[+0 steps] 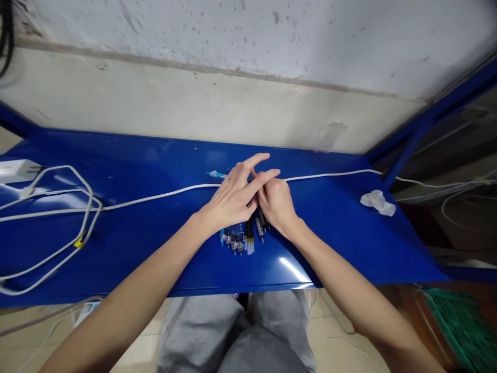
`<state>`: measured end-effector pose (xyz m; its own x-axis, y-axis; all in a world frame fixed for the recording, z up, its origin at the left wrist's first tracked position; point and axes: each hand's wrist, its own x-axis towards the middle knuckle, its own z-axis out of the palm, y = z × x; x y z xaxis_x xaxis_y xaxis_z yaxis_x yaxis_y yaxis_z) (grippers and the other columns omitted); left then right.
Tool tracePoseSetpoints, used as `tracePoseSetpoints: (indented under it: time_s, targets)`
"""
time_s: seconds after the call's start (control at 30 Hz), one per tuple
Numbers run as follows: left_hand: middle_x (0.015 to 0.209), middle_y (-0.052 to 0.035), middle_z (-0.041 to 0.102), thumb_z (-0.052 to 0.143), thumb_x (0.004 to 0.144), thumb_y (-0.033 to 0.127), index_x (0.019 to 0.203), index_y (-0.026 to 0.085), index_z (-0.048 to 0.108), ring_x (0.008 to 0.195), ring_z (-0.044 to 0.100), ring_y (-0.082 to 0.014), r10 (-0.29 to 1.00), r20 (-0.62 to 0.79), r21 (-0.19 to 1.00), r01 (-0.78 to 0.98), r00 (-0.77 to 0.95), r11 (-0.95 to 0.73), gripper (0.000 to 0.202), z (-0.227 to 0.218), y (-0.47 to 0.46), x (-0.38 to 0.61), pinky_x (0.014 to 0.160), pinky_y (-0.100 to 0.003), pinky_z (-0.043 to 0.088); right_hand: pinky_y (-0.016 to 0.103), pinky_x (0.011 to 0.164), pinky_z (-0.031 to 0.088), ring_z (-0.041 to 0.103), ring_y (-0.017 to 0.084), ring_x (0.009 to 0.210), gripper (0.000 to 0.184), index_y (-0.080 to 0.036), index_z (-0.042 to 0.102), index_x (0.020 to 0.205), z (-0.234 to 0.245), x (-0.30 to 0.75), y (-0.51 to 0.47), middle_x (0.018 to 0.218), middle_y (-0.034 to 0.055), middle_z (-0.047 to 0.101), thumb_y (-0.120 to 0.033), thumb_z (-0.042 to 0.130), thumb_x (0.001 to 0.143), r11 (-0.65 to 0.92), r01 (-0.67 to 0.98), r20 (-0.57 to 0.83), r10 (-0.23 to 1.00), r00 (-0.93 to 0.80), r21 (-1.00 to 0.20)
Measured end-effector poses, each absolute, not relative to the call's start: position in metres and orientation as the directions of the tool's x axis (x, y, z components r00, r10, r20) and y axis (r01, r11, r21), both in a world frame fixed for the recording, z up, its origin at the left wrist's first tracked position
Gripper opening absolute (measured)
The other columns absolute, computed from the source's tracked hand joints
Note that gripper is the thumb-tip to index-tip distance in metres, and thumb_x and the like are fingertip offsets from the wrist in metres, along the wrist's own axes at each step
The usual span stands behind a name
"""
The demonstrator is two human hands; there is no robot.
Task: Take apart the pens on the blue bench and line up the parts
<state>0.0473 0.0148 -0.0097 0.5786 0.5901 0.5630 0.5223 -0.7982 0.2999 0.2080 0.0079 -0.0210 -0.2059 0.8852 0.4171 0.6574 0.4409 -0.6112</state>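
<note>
Both hands meet at the middle of the blue shelf (155, 259), right over a bundle of pens (243, 239). The left hand (232, 199) lies flat with its fingers stretched and fanned apart, tips draped across the knuckles of the right hand (277, 204). It presses rather than grips, and it looks as though it is keeping the pens from rolling apart. The right hand's fingers are curled in tight, apparently clamped on the far ends of the dark pens, though the left fingers cover the grip itself. The clear and dark barrels poke out just below both palms, lying side by side with their near ends roughly level. Just beyond the left fingertips a single blue pen (216, 174) peeks out beside the white cable (330, 175); I cannot tell if anything touches it. Both thumbs are hidden, and the pens are too small to count. Well off past the right fingers sits a crumpled white wad (378, 202).
</note>
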Motion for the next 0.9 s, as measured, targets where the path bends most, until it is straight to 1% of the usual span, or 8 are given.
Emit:
tracePoseSetpoints:
  time_s: [0.1, 0.2, 0.37, 0.53, 0.63, 0.7, 0.8, 0.9]
  targets:
    - [0.164, -0.0106, 0.027, 0.055, 0.078, -0.003, 0.151, 0.035, 0.037, 0.137, 0.046, -0.034, 0.607, 0.551, 0.328, 0.521, 0.572, -0.788, 0.084, -0.008, 0.013, 0.048, 0.111, -0.06, 0.046, 0.032, 0.062, 0.041, 0.063, 0.021, 0.067, 0.033, -0.016, 0.068, 0.106, -0.019, 0.206, 0.004, 0.081, 0.009, 0.071, -0.03, 0.038, 0.106, 0.416, 0.627, 0.312, 0.909, -0.275, -0.659]
    - [0.163, -0.0108, 0.028, 0.051, 0.07, -0.007, 0.148, 0.031, 0.04, 0.144, 0.039, -0.0334, 0.639, 0.549, 0.414, 0.489, 0.538, -0.768, 0.088, -0.007, 0.013, 0.047, 0.113, -0.056, 0.047, 0.029, 0.063, 0.041, 0.062, 0.018, 0.067, 0.03, -0.02, 0.064, 0.126, -0.016, 0.204, 0.003, 0.088, 0.0047, 0.074, -0.028, 0.047, 0.103, 0.439, 0.529, 0.327, 0.897, -0.296, -0.726]
    - [0.159, -0.0117, 0.032, 0.045, 0.066, -0.007, 0.147, 0.028, 0.039, 0.145, 0.04, -0.0281, 0.711, 0.558, 0.557, 0.442, 0.428, -0.703, 0.088, -0.006, 0.018, 0.041, 0.105, -0.044, 0.056, 0.029, 0.066, 0.043, 0.059, 0.015, 0.068, 0.016, -0.019, 0.07, 0.103, -0.015, 0.206, 0.009, 0.094, 0.0035, 0.074, -0.028, 0.057, 0.098, 0.432, 0.426, 0.373, 0.902, -0.219, -0.795]
    - [0.148, -0.0136, 0.049, 0.048, 0.089, 0.003, 0.143, 0.021, 0.046, 0.143, 0.045, -0.0272, 0.701, 0.601, 0.44, 0.573, 0.384, -0.691, 0.057, -0.006, 0.032, 0.024, 0.116, -0.048, 0.045, 0.028, 0.067, 0.047, 0.063, 0.017, 0.077, 0.016, -0.02, 0.07, 0.101, -0.017, 0.208, 0.015, 0.097, 0.0042, 0.073, -0.032, 0.061, 0.097, 0.394, 0.344, 0.36, 0.919, -0.161, -0.852]
    - [0.12, -0.011, 0.067, 0.048, 0.102, 0.021, 0.114, 0.018, 0.064, 0.13, 0.055, -0.0297, 0.688, 0.563, 0.312, 0.652, 0.459, -0.691, 0.02, -0.008, 0.04, 0.016, 0.11, -0.051, 0.044, 0.027, 0.069, 0.048, 0.064, 0.017, 0.083, 0.017, -0.02, 0.07, 0.103, -0.017, 0.211, 0.018, 0.102, 0.0046, 0.073, -0.033, 0.063, 0.095, 0.362, 0.303, 0.336, 0.932, -0.138, -0.882]
    - [0.101, -0.0088, 0.07, 0.045, 0.105, 0.026, 0.096, 0.018, 0.065, 0.112, 0.061, -0.028, 0.691, 0.511, 0.283, 0.66, 0.511, -0.696, 0.023, -0.01, 0.044, 0.014, 0.097, -0.046, 0.048, 0.027, 0.068, 0.048, 0.063, 0.016, 0.081, 0.018, -0.021, 0.068, 0.107, -0.017, 0.215, 0.021, 0.1, 0.0037, 0.071, -0.034, 0.065, 0.094, 0.354, 0.273, 0.316, 0.933, -0.173, -0.895]
    - [0.092, -0.0073, 0.069, 0.048, 0.105, 0.024, 0.093, 0.018, 0.062, 0.095, 0.061, -0.0244, 0.694, 0.5, 0.294, 0.652, 0.518, -0.698, 0.019, -0.014, 0.043, 0.018, 0.084, -0.039, 0.047, 0.025, 0.061, 0.044, 0.057, 0.014, 0.067, 0.022, -0.021, 0.066, 0.101, -0.018, 0.222, 0.026, 0.082, 0.0002, 0.066, -0.041, 0.067, 0.094, 0.335, 0.246, 0.274, 0.929, -0.25, -0.91]
    - [0.092, -0.0065, 0.07, 0.052, 0.103, 0.021, 0.098, 0.018, 0.06, 0.088, 0.063, -0.0219, 0.676, 0.544, 0.282, 0.651, 0.496, -0.705, 0.01, -0.019, 0.04, 0.024, 0.079, -0.036, 0.046, 0.026, 0.054, 0.036, 0.045, 0.012, 0.052, 0.047, -0.018, 0.063, 0.072, -0.019, 0.226, 0.029, 0.055, -0.0028, 0.051, -0.055, 0.055, 0.1, 0.282, 0.31, 0.212, 0.947, -0.24, -0.908]
